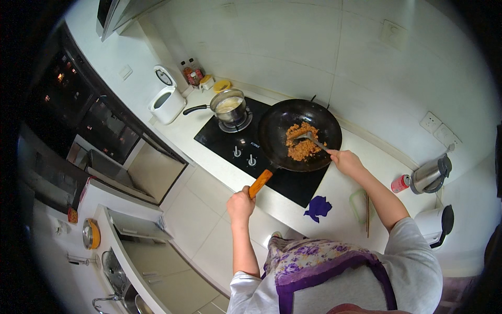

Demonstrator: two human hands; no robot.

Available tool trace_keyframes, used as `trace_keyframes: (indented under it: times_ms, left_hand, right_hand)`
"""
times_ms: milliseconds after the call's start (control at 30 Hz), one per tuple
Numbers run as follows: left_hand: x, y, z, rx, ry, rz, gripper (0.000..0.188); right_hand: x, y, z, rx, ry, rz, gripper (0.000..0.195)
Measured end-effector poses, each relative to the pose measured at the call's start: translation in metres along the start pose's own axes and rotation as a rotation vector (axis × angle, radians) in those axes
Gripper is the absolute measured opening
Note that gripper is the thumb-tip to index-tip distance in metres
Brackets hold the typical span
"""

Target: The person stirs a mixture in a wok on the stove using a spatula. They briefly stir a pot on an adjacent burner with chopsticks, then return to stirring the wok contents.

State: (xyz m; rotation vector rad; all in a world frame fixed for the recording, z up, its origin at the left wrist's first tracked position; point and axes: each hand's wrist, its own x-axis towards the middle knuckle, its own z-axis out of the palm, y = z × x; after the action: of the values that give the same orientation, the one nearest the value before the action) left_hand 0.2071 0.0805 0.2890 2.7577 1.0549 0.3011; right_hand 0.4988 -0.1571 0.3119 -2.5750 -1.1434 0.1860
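Observation:
My left hand (240, 207) grips the wooden handle (260, 183) of a large dark wok (276, 129). The wok sits on the right side of a black gas hob (215, 139). Inside it lies a heap of crumbled orange-brown food (304, 151), perhaps minced meat. My right hand (347, 161) holds a metal spatula (319, 145) at the wok's right rim, its blade resting in the food. On the left burner stands a steel saucepan (231, 116) with pale, cloudy contents, its black handle pointing left.
A white rice cooker (168, 108) stands lid-up at the left, near several bottles (192, 74). On the right counter are a purple cloth (318, 208), chopsticks (367, 216), a red can (401, 183), a steel jug (429, 176) and a white kettle (429, 225). A sink (131, 300) lies lower left.

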Motion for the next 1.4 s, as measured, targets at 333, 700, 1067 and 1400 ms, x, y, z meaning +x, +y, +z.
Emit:
trace_keyframes:
  times_ms: [333, 700, 1067, 1400]
  left_hand:
    - [-0.002, 0.002, -0.001, -0.007, -0.011, -0.021, 0.023]
    - [0.0, 0.001, -0.003, 0.005, -0.018, -0.02, 0.023]
    - [-0.001, 0.003, -0.005, -0.018, -0.023, -0.019, 0.02]
    - [0.0, -0.003, 0.002, -0.023, -0.019, -0.021, 0.021]
  right_hand:
    - [-0.026, 0.003, 0.001, -0.033, -0.002, -0.035, 0.029]
    - [-0.002, 0.022, -0.051, 0.034, -0.12, 0.041, 0.03]
    - [0.029, 0.006, -0.119, -0.201, -0.424, -0.024, 0.027]
    - [0.022, -0.003, -0.127, -0.043, -0.495, -0.042, 0.029]
